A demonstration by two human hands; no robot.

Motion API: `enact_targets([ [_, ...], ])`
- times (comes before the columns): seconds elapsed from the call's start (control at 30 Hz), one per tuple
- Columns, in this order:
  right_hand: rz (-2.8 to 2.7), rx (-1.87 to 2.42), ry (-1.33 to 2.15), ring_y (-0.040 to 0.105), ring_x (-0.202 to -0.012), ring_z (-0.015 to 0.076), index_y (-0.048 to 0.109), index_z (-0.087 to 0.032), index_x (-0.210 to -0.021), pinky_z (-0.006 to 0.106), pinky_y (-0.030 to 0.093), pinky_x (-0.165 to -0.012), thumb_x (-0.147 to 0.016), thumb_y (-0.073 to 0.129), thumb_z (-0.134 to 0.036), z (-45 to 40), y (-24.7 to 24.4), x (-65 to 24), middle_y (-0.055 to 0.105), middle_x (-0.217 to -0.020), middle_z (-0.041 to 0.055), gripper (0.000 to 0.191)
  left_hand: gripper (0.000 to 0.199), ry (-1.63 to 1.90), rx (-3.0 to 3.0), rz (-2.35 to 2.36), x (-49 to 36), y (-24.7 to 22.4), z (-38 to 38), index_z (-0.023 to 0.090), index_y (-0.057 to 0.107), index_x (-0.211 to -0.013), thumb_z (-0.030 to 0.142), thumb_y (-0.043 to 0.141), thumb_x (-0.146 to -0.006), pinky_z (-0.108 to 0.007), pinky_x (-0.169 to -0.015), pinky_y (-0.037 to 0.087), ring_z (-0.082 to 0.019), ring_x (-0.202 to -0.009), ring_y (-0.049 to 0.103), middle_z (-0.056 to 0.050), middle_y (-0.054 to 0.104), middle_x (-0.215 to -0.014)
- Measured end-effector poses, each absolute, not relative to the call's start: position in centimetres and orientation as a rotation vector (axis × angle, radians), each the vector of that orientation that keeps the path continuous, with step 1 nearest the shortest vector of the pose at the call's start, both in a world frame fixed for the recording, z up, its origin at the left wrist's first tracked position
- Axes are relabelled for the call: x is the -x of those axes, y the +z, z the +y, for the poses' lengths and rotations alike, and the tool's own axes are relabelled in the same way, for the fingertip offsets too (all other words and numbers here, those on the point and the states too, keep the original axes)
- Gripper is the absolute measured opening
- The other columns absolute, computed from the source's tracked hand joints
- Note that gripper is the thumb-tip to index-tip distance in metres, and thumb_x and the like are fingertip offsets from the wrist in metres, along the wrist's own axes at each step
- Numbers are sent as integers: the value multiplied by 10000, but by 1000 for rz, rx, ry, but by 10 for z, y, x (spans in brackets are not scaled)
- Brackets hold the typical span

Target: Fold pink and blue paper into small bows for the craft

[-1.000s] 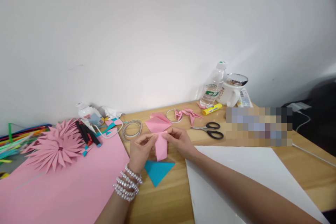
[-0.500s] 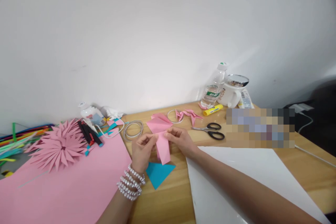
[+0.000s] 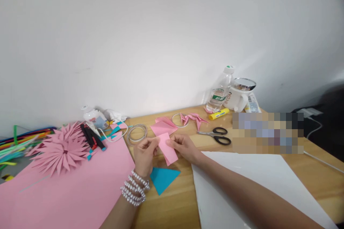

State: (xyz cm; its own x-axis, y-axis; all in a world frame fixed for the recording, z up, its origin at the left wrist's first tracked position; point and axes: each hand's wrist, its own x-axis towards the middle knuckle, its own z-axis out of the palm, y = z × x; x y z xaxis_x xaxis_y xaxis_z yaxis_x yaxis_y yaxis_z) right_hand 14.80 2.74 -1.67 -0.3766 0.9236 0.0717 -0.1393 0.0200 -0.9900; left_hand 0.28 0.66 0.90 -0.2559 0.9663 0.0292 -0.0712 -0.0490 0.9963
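while the left hand (image 3: 147, 152) and the right hand (image 3: 185, 146) pinch opposite edges of a pink paper strip (image 3: 168, 152) above the table (image 3: 172, 209), its folding seems begun but unfinished, with folded pink figures (image 3: 198, 119) lying far right and blue paper (image 3: 163, 180) unheld nearer.

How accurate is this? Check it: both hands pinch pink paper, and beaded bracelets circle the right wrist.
Wrong side: the head view shows the beaded bracelets on the left wrist. The left hand and right hand both pinch the pink paper.
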Motion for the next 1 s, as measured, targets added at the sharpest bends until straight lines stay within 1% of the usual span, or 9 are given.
enact_targets([
  [0.1, -1377, 865, 1586, 325, -461, 53, 458, -147, -573, 191, 249, -443, -666, 604, -466, 27, -15, -148, 404, -518, -54, 363, 185, 1476, -1029, 1301, -3, 10, 7, 131, 575, -480, 243, 669, -594, -190, -384, 284, -58, -383, 384, 48, 488, -414],
  [0.2, -1401, 848, 1628, 365, -488, 62, 493, -143, -613, 193, 282, -467, -688, 577, -469, 25, -12, -148, 445, -554, -42, 344, 178, 1513, -1014, 1288, -4, 12, 6, 131, 579, -488, 236, 659, -608, -193, -411, 321, -64, -405, 414, 42, 500, -419],
  [0.33, -1362, 923, 1564, 393, -477, 69, 498, -149, -620, 194, 302, -464, -708, 557, -455, 24, -12, -147, 466, -533, -40, 324, 184, 1503, -1025, 1312, -6, 16, 5, 131, 573, -484, 239, 650, -612, -199, -427, 357, -67, -398, 432, 35, 518, -425],
  [0.5, -1223, 948, 1501, 432, -424, 80, 504, -161, -626, 198, 318, -427, -700, 576, -430, 25, -17, -147, 456, -483, -50, 288, 169, 1374, -1072, 1343, -4, 14, 6, 120, 579, -518, 247, 653, -601, -185, -398, 360, -64, -386, 446, 27, 533, -445],
  [0.67, -1316, 960, 1453, 414, -412, 73, 535, -155, -633, 186, 296, -398, -713, 570, -395, 26, -18, -149, 453, -462, -50, 255, 178, 1192, -1119, 1286, 3, 16, 10, 122, 579, -646, 291, 632, -640, -174, -366, 365, -69, -361, 459, 23, 550, -452],
  [0.73, -1346, 951, 1492, 412, -406, 70, 537, -155, -644, 184, 315, -393, -714, 568, -391, 26, -19, -150, 452, -468, -53, 249, 219, 1115, -1158, 1284, 5, 18, 10, 120, 595, -728, 327, 620, -659, -171, -350, 361, -72, -349, 453, 29, 540, -435],
  [0.8, -1378, 940, 1545, 416, -398, 69, 531, -156, -647, 187, 336, -389, -715, 565, -397, 26, -20, -150, 458, -480, -52, 252, 260, 1050, -1219, 1280, 6, 19, 10, 117, 612, -764, 362, 602, -677, -169, -333, 349, -75, -342, 447, 29, 529, -426],
  [0.87, -1428, 927, 1577, 424, -396, 70, 527, -155, -649, 186, 331, -383, -724, 555, -404, 26, -21, -150, 470, -490, -48, 261, 263, 1018, -1292, 1292, 7, 19, 10, 116, 626, -719, 375, 591, -688, -168, -325, 330, -70, -331, 438, 27, 521, -419],
  [1.0, -1514, 917, 1553, 401, -408, 60, 532, -145, -642, 176, 273, -388, -727, 555, -412, 26, -23, -150, 459, -488, -49, 281, 269, 1055, -1357, 1399, 9, 16, 10, 119, 611, -556, 361, 612, -673, -166, -315, 272, -54, -300, 388, 43, 463, -355],
])
